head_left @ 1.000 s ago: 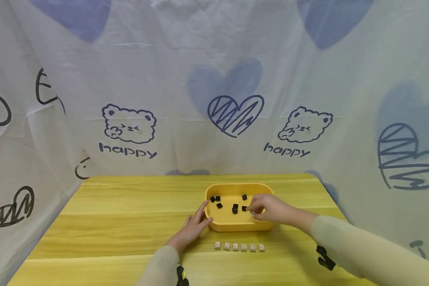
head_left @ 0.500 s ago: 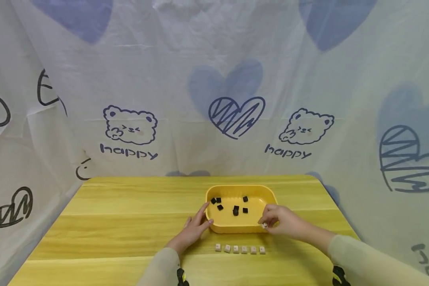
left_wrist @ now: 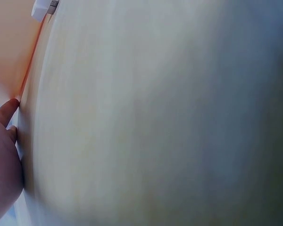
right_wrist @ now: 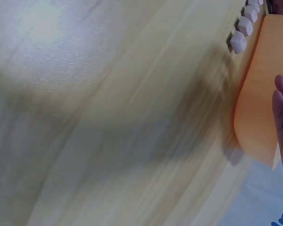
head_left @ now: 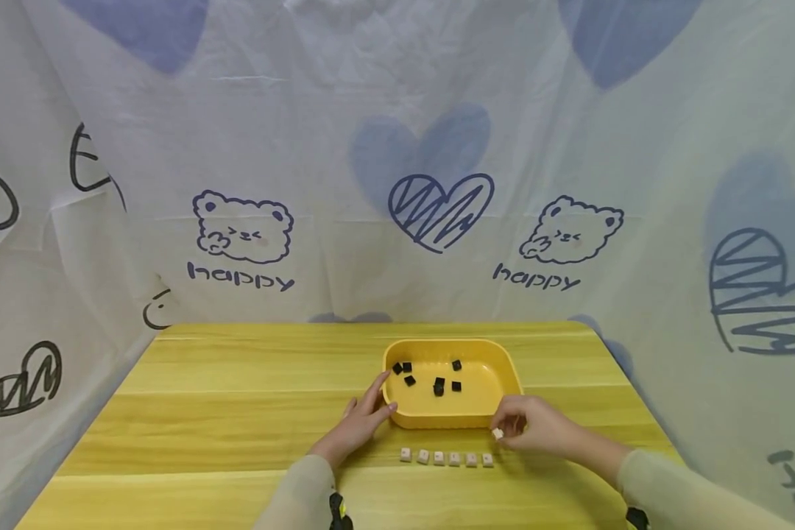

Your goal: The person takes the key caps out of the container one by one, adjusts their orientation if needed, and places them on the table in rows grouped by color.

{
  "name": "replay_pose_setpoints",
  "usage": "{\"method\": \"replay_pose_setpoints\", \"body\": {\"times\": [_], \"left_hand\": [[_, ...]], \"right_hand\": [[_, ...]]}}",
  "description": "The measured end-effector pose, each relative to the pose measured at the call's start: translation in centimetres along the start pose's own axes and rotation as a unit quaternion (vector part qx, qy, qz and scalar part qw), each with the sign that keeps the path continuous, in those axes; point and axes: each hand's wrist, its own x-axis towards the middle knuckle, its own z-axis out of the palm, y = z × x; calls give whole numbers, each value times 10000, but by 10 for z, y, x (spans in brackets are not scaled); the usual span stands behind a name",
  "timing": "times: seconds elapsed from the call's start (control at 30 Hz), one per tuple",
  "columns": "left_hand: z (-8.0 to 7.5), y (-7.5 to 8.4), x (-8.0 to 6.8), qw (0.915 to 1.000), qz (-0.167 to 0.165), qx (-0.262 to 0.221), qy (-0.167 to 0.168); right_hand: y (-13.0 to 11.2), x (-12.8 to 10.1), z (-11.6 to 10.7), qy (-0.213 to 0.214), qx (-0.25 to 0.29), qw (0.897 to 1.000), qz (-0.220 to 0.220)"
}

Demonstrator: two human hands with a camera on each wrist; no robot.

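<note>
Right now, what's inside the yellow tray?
Six small black keycaps lie loose inside the yellow tray, toward its left and middle. The near wall hides a strip of the floor, so anything lying there cannot be seen.

Head view bright, even, sharp, bowed at its edges. Both wrist views blurred; soft shadow on the worktop (right_wrist: 132, 117) toward 3 o'clock.

A small white keycap (head_left: 497, 433) is pinched in the fingertips of the right hand (head_left: 533, 427), just off the front right corner of the yellow tray (head_left: 497, 379) and above the right end of a row of six white keycaps (head_left: 446, 458) lying side by side on the desk. The shallow, round-cornered tray holds five small black keycaps (head_left: 439, 384) scattered over its floor, and the left hand (head_left: 361, 423) rests flat against its front left corner.
</note>
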Motion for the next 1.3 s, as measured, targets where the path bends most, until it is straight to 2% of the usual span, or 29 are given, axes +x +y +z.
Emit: {"method": "replay_pose_setpoints", "body": {"times": [0.27,0.57,0.87,1.13,1.3], "left_hand": [[0,4,-1,10000,-72,-40,-16],[-1,6,2,10000,-65,-46,-35],[-1,3,1,9999,-141,-83,-42],[-2,3,0,9998,-137,-125,-28],[-2,6,-2,9998,-100,-161,-24]], "right_hand": [[8,-8,6,-21,-92,9998,182],[14,-15,10,19,-139,9974,713],[22,-21,15,92,37,9986,519],[32,-23,21,135,156,9966,793],[37,-24,23,181,158,9971,727]]}}
